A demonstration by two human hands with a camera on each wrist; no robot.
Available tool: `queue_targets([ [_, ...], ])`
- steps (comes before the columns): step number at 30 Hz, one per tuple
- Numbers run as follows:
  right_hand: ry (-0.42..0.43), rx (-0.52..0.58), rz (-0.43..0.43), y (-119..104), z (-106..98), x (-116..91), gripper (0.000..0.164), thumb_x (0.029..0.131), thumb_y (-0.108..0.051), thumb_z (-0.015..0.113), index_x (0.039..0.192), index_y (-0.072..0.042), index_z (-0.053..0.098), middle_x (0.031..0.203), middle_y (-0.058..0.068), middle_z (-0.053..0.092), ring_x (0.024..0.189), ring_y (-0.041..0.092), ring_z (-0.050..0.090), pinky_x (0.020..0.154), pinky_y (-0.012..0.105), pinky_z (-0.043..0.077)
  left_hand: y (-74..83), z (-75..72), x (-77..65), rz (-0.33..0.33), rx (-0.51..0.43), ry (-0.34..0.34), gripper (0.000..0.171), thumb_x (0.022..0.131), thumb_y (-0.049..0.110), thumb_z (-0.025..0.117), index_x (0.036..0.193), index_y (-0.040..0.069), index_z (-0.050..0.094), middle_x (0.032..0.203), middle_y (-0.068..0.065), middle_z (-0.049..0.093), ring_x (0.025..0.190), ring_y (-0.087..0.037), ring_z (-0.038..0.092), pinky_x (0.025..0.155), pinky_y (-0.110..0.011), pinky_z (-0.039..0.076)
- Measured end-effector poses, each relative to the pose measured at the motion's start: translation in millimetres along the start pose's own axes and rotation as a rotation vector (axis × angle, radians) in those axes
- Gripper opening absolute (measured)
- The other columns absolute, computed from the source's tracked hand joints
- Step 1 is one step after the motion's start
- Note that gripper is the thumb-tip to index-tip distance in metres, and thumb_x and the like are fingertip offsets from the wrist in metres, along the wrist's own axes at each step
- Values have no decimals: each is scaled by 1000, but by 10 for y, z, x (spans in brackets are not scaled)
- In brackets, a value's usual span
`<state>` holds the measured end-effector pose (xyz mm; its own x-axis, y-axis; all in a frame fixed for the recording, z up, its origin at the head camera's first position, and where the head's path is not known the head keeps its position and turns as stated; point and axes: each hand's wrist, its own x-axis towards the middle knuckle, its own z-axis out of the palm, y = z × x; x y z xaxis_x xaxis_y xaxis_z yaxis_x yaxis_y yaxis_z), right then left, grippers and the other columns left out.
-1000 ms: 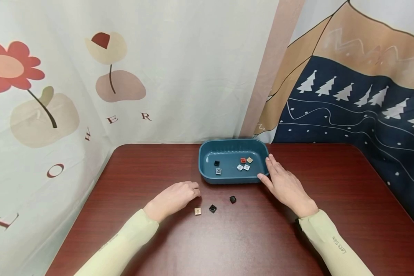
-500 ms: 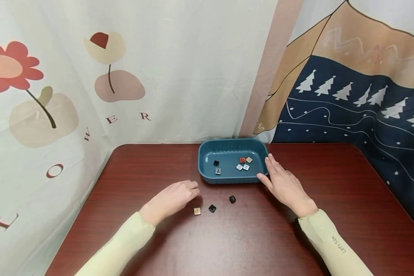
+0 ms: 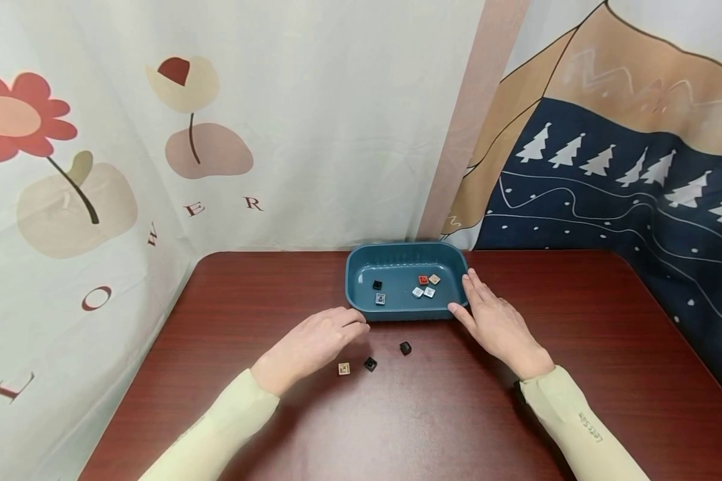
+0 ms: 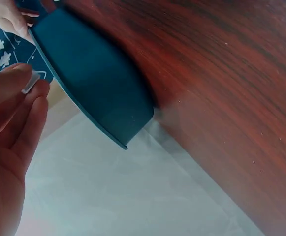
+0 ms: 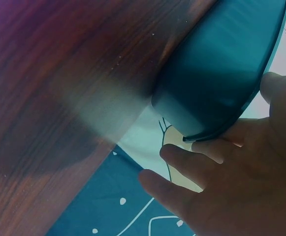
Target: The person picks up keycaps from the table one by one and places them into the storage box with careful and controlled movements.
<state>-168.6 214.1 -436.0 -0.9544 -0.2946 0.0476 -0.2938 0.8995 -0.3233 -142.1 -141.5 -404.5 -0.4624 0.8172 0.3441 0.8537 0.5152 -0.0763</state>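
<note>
A left hand (image 3: 313,344) pinches one whitish piece (image 4: 31,83) near one blue tray (image 3: 398,284) holding six keycaps (image 3: 423,280); three more keycaps (image 3: 370,364) lie on the table (image 3: 487,427). The right hand (image 3: 501,327), fingers extended, touches the tray's end.

Nine caps (image 3: 405,348), one pale piece (image 4: 31,82), one tray (image 3: 415,315), one surface (image 3: 457,427).
The tray has six caps: two white caps (image 3: 429,292), one red cap (image 3: 423,280), one tan cap (image 3: 434,279), one black cap (image 3: 377,284) and one grey cap (image 3: 380,299). The surface has three: one tan, two black. By colour, all nine make three black, two tan, two white, one red, one grey. Two grips show: a left grip (image 3: 313,341) with the one pale piece, and a right grip (image 3: 499,329). Printed behind: two flowers (image 3: 183,85), five letters (image 3: 253,203) and, in view, seven trees (image 3: 535,143).
</note>
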Motion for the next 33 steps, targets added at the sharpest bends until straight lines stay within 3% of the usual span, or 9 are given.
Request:
queue_targets([
  [8,2,1,-2,-1,-1,0,79,107,-45,53,161,6,25,169,23,18,151,44,30,112,64,35,-65,39,97,-12,-43,140,33,86,-7,78,116,5,73,118,-4,69,110,-19,66,100,-28,51],
  [18,-1,4,8,2,-1,7,79,107,-44,53,161,6,24,169,23,18,150,45,30,112,65,35,-168,103,312,-82,-196,341,23,90,-5,77,112,3,76,114,-8,68,102,-18,68,92,-25,55],
  [23,0,2,3,4,2,3,79,107,-46,52,161,6,25,169,23,18,150,45,30,112,65,35,-220,147,366,-161,-215,333,21,92,0,76,112,4,76,111,-6,67,95,-16,68,85,-24,57],
  [33,9,-5,-5,8,-2,3,79,107,-47,52,161,6,26,169,24,19,150,44,31,112,64,36,-357,260,463,-279,-215,285,15,95,2,74,110,6,73,109,-3,69,98,-15,68,86,-28,57],
])
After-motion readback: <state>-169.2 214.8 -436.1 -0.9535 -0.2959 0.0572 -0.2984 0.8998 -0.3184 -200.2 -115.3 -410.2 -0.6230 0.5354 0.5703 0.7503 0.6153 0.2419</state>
